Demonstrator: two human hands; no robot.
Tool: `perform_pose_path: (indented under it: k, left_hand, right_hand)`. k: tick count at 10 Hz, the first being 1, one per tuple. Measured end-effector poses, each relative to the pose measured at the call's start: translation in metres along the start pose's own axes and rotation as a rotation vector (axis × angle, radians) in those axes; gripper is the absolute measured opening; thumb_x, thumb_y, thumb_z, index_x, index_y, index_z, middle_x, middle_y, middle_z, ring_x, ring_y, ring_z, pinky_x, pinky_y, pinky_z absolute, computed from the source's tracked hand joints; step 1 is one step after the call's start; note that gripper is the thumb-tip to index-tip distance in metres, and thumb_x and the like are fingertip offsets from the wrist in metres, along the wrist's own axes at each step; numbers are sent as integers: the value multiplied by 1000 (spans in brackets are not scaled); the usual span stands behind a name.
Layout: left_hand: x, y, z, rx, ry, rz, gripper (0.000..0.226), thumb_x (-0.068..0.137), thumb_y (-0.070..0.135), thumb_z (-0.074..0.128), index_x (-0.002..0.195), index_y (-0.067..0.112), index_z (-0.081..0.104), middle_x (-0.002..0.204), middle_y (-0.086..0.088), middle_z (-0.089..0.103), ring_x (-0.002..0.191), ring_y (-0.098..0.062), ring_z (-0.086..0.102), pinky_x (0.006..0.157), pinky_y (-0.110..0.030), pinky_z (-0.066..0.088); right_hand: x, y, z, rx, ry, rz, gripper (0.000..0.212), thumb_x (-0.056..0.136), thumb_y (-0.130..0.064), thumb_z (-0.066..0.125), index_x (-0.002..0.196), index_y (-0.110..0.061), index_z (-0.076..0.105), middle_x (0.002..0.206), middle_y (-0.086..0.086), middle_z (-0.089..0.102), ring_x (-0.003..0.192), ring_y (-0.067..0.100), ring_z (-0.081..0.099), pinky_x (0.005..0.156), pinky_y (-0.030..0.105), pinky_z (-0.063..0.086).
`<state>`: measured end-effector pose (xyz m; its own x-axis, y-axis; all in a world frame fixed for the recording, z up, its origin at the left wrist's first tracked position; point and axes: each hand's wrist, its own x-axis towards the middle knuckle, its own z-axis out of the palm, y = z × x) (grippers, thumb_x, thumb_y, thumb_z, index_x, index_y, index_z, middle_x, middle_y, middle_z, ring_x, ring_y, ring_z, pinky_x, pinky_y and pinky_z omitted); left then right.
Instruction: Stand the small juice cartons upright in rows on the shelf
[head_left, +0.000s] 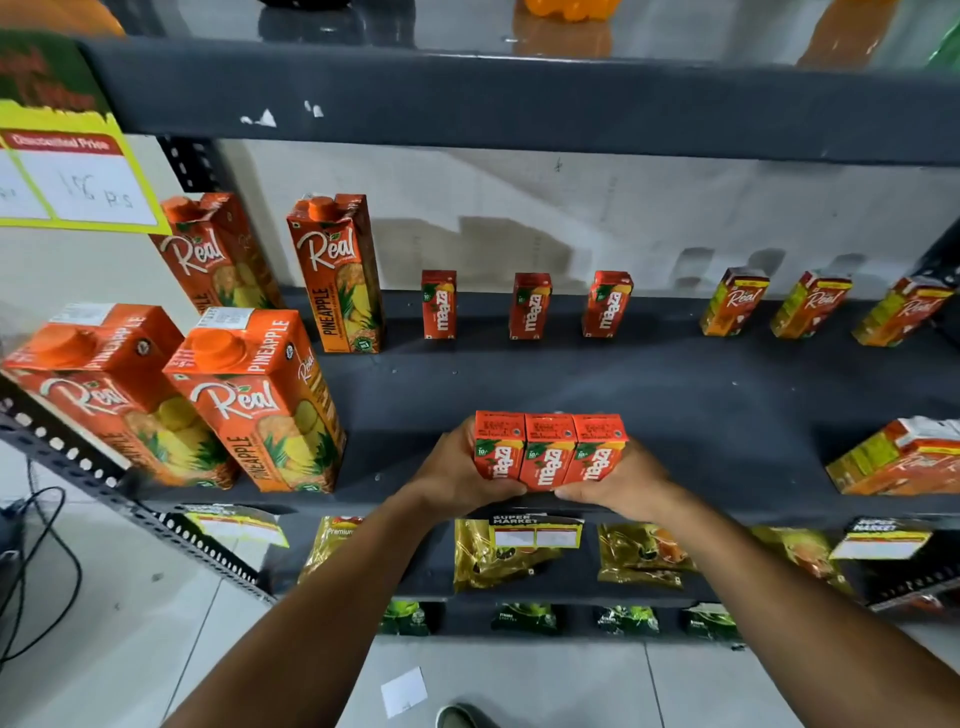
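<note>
Three small Maaza cartons (549, 451) stand upright, touching side by side, at the near edge of the dark shelf (675, 395). The left hand (457, 475) presses against the left carton and the right hand (618, 486) against the right one, squeezing the trio together. Three more Maaza cartons (530, 305) stand spaced along the far row. Tall pineapple cartons (260, 400) stand left; the small cartons at far right (810, 304) look like mixed-fruit, though blurred

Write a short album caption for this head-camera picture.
Both hands, left hand and right hand, press three Maaza cartons together at the shelf front.
</note>
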<state>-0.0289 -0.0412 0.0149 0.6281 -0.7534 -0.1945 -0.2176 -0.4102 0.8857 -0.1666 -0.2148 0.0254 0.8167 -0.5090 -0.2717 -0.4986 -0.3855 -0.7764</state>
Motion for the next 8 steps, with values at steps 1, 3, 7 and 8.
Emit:
perform_pose_path:
  k: [1, 3, 7, 8]
  left_hand:
    - [1, 3, -2, -8, -21, -5, 61, 61, 10, 89, 99, 37, 50, 93, 14, 66, 81, 8, 63, 65, -10, 49]
    - [7, 1, -4, -22, -33, -6, 60, 61, 11, 89, 96, 41, 51, 95, 16, 66, 87, 3, 64, 81, -20, 51]
    - [-30, -5, -8, 42, 142, 94, 144, 41, 49, 93, 149, 39, -2, 156, 2, 30, 139, -15, 33, 112, -43, 32]
    - [-84, 9, -9, 445, 408, 344, 111, 74, 59, 68, 152, 18, 0, 162, -4, 11, 147, -18, 9, 119, -41, 17]
  right_hand:
    - [2, 0, 0, 6, 5, 20, 44, 58, -10, 91, 78, -35, 61, 78, -21, 64, 68, -13, 58, 58, 9, 44]
    - [4, 6, 4, 5, 18, -4, 42, 59, -11, 91, 76, -34, 60, 76, -23, 62, 63, -16, 55, 56, 6, 41]
    - [-70, 12, -11, 72, 226, -257, 134, 56, -23, 92, 150, -35, -2, 154, -10, 30, 136, 5, 33, 112, 34, 32]
    - [-186, 34, -9, 305, 648, -520, 72, 73, -20, 81, 133, -35, 46, 127, -14, 61, 116, 6, 59, 100, 26, 47]
